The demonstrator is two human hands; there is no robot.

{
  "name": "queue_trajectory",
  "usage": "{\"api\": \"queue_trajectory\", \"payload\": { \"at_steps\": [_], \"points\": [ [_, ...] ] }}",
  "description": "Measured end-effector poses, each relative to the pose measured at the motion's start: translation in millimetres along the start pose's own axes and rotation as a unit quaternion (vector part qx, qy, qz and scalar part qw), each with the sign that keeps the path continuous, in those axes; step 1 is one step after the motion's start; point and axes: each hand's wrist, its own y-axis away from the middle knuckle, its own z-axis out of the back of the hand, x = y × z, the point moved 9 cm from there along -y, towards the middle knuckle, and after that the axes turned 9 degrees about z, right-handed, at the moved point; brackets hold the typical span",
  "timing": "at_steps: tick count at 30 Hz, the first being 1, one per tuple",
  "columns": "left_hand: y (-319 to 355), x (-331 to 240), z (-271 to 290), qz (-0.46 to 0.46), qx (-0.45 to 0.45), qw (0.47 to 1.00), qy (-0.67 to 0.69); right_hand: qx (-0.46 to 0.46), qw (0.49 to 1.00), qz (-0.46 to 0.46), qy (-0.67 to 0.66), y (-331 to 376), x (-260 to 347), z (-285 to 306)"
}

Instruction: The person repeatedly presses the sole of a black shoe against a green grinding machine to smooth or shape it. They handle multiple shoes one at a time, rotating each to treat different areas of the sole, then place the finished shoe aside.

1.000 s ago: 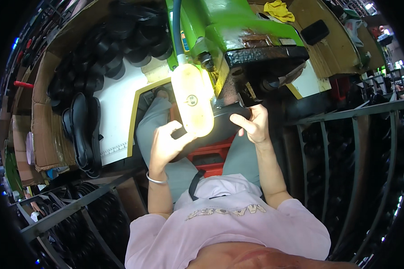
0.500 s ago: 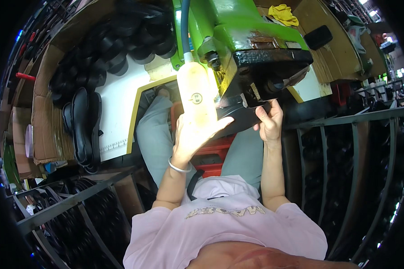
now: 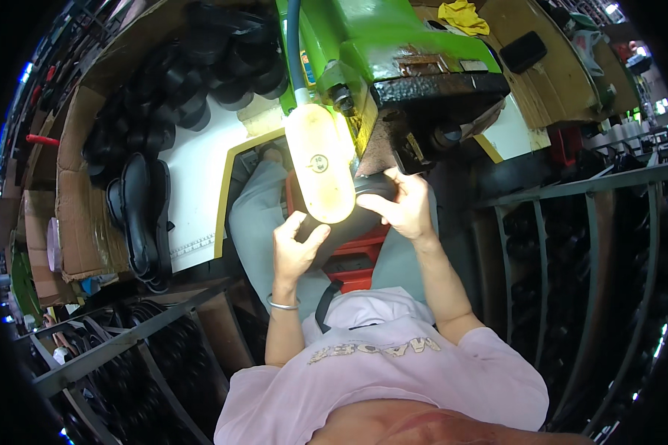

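Between my hands is a black shoe sole [image 3: 375, 185], held just under the head of a green machine [image 3: 386, 41]. My right hand [image 3: 408, 211] grips its right part, thumb on top and fingers behind. My left hand [image 3: 295, 248], with a bangle at the wrist, pinches its left end between thumb and fingers. A bright, oblong lamp [image 3: 319, 167] hangs in front of the machine and hides the sole's middle.
At left, a cardboard box [image 3: 89, 215] stands beside a pile of black heeled soles [image 3: 178, 89] and flat soles [image 3: 142, 222] on the white table [image 3: 193, 178]. Metal racks [image 3: 583, 189] flank me. A yellow cloth [image 3: 464, 17] lies at the back right.
My right hand has come left and nearer to me, bringing the sole from under the machine head. My left hand has dropped from beside the lamp to below it. The view has shifted slightly.
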Motion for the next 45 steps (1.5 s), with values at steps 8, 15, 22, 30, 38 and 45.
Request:
{"api": "queue_trajectory", "payload": {
  "at_steps": [8, 15, 22, 30, 38, 45],
  "points": [
    [-20.7, -43.8, -51.5, -0.125, 0.028, 0.975, -0.182, -0.093, 0.987, -0.040, -0.123, 32.3, -21.4, 19.7],
    [-25.5, -38.5, -76.8, -0.181, 0.030, 0.966, -0.181, 0.063, 0.957, -0.158, -0.235, 120.6, -89.7, -63.2],
    [-10.5, -11.0, -51.5, -0.058, -0.008, 0.998, -0.015, 0.116, 0.898, -0.278, -0.321, 165.8, -129.5, -58.8],
    [3.9, 20.7, -63.0, 0.003, 0.023, 0.996, 0.092, -0.079, 0.881, -0.239, -0.399, 183.9, -140.7, 46.2],
    [-10.1, -23.4, -80.2, -0.033, -0.004, 0.993, 0.110, 0.026, 0.908, -0.270, -0.320, 167.3, -142.3, -5.8],
    [-32.2, -28.5, -72.0, -0.066, 0.010, 0.998, 0.008, 0.092, 0.925, -0.238, -0.282, 149.9, -120.8, -55.1]
  ]
}}
